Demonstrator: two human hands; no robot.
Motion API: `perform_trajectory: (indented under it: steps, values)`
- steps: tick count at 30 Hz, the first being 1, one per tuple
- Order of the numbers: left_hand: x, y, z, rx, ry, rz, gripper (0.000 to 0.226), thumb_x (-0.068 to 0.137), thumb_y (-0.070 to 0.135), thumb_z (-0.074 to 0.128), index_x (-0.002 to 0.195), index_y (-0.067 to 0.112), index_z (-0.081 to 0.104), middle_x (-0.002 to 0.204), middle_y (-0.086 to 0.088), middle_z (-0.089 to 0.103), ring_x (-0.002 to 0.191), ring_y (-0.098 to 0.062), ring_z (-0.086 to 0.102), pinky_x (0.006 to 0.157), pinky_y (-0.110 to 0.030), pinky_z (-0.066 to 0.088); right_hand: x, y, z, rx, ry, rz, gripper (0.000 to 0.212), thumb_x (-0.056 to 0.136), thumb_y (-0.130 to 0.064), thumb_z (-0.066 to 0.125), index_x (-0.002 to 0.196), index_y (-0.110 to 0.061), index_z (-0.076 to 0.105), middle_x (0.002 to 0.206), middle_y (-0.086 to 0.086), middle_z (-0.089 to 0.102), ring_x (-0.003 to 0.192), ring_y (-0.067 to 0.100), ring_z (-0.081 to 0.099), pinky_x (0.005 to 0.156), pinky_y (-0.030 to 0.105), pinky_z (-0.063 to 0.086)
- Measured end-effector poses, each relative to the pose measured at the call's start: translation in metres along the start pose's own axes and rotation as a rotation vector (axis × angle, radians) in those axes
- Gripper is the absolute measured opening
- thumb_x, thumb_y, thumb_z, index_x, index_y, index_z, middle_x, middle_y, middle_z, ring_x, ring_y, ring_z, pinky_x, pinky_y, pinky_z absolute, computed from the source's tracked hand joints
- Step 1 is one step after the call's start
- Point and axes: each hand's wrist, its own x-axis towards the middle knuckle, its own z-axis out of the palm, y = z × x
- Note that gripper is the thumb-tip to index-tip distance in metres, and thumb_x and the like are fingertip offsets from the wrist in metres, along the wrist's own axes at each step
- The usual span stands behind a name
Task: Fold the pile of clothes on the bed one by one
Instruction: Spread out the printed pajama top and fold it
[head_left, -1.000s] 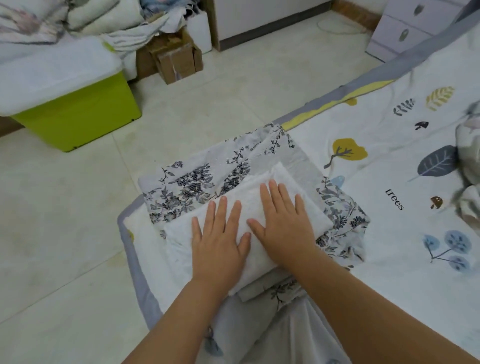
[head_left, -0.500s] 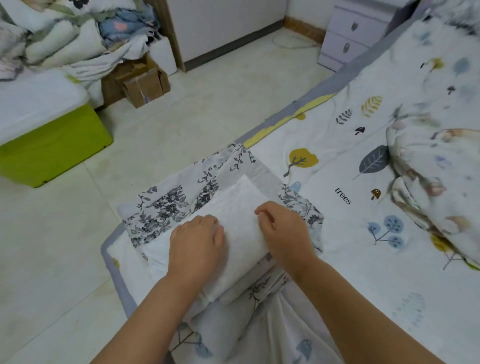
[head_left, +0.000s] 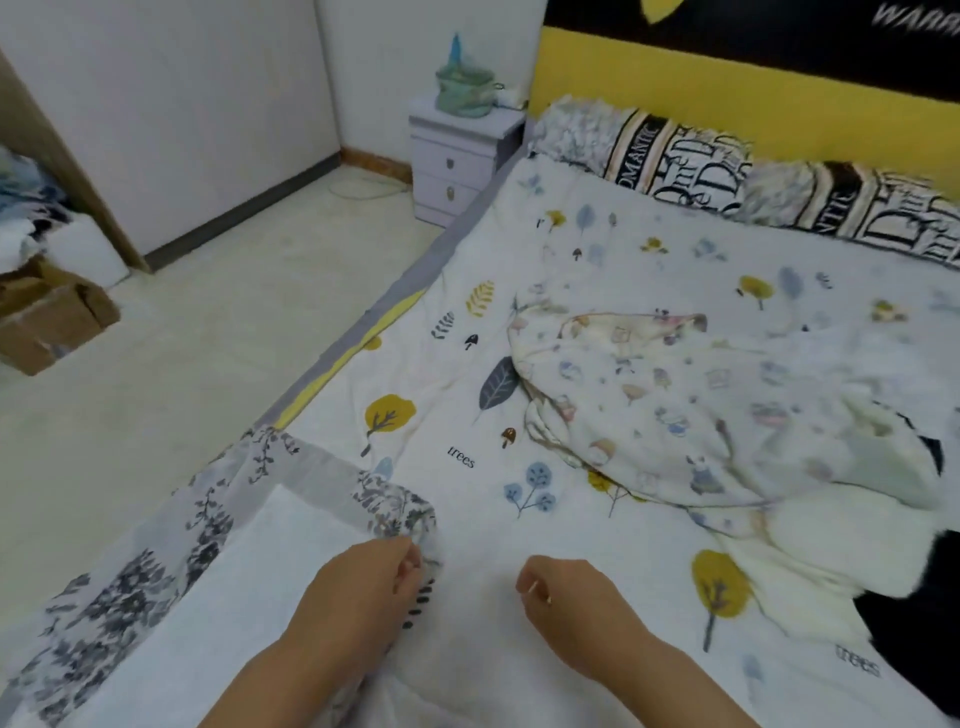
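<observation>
A folded white garment (head_left: 218, 613) lies on a folded grey floral cloth (head_left: 130, 608) at the bed's near left corner. My left hand (head_left: 358, 587) hovers at the right edge of that stack, fingers loosely curled, holding nothing that I can see. My right hand (head_left: 576, 597) hangs over the bare sheet to the right, fingers also loosely curled and empty. An unfolded pile of pale printed clothes (head_left: 701, 410) lies in a heap on the bed to the right, with a black garment (head_left: 914, 613) at its near right side.
The bed sheet (head_left: 467, 415) has a tree and leaf print. Patterned pillows (head_left: 691, 166) line the yellow headboard. A lilac nightstand (head_left: 457, 156) stands by the bed's far left corner. A cardboard box (head_left: 47, 322) sits on the tiled floor at left.
Both hands have lifted off the folded white garment and drawn right. The view has swung up and right, bringing the unfolded pile and pillows into sight.
</observation>
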Motion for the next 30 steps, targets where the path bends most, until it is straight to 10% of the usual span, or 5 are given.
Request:
perform_trajectory:
  steps: [12,24,30]
  values:
    - [0.066,0.144,0.011,0.170,-0.113,0.257,0.027,0.096,0.034,0.040,0.118,0.026,0.053,0.115,0.008,0.061,0.106,-0.011,0.055,0.082,-0.023,0.040,-0.047,0.121,-0.102,-0.005,0.100,0.267,0.016,0.093,-0.023,0.042,0.101,-0.023,0.056,0.112,0.000,0.062,0.098,0.017,0.056,0.074,0.024,0.040]
    - [0.192,0.240,0.083,0.329,-0.138,0.303,0.016,0.095,0.025,0.038,0.097,0.025,0.054,0.073,0.012,0.029,0.089,-0.013,0.047,0.074,-0.025,0.038,0.021,0.259,-0.154,-0.074,0.239,0.426,0.015,0.094,-0.021,0.041,0.101,-0.017,0.053,0.112,0.006,0.061,0.102,0.021,0.056,0.071,0.026,0.037]
    - [0.271,0.243,0.114,0.506,-0.015,0.198,0.046,0.091,0.023,0.042,0.136,0.016,0.035,0.143,-0.006,0.034,0.129,-0.023,0.034,0.100,-0.034,0.034,0.095,0.294,-0.165,-0.113,0.420,0.399,0.043,0.087,-0.021,0.044,0.129,-0.017,0.039,0.124,0.008,0.045,0.113,0.026,0.043,0.088,0.032,0.039]
